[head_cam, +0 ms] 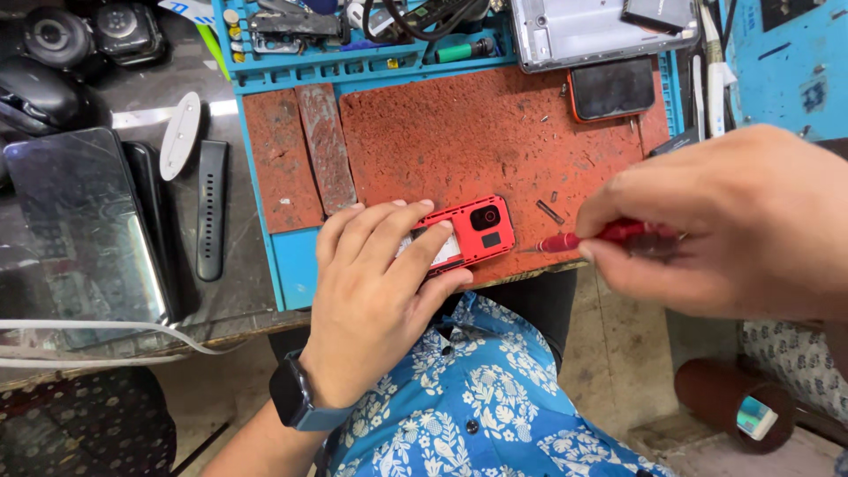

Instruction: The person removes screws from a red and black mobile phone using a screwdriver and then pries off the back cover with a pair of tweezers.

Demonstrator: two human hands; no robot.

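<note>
left hand (375, 291) presses red phone (459, 234) at worktop's near edge | right hand (724, 225) grips red screwdriver (587, 237), tip just right of phone | back cover off, loose screws (549, 212) on mat (477, 132); disassembly looks partway

I am at my phone fixing shop: my blue rubber work mat (291, 265), tiny loose screws (549, 212), many spare phones (611, 88).

The scene is lit brightly and evenly from above, with only soft shadows cast. Pale glare is seen on the dark tablet (84, 221). The right hand (733, 221), nearest the lens, is slightly blurred; edges are stretched.
</note>
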